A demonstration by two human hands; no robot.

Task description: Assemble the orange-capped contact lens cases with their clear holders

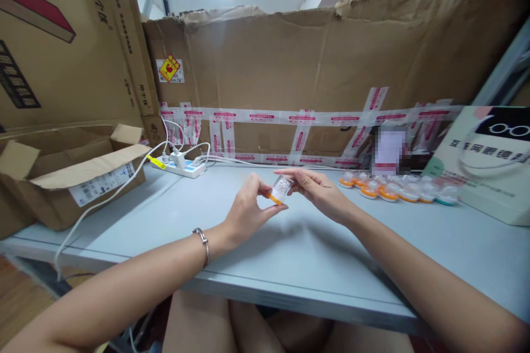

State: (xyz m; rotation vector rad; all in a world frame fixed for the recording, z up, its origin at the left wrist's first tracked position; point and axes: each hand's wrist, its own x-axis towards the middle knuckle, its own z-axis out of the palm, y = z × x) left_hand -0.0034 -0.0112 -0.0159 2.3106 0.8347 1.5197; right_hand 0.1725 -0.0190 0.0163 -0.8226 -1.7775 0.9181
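Note:
In front of me, a little above the table, a small clear-and-white container with an orange base point(281, 188) is held tilted between both hands. My left hand point(248, 207) pinches it near the orange end, thumb below and fingers at the side. The fingers of my right hand point(317, 187) close on its upper right end, the index finger reaching across the top. White markings show on its clear side, too small to read. Several similar containers point(389, 193) with orange bases, and one with a teal base, stand grouped to the right of my right hand.
A power strip point(182, 165) with plugged-in white cables lies at the back left, beside an open cardboard box point(83, 176). One cable hangs over the table's front edge. Large taped cardboard point(265, 66) walls the back. At right stands a pale printed bag point(484, 171).

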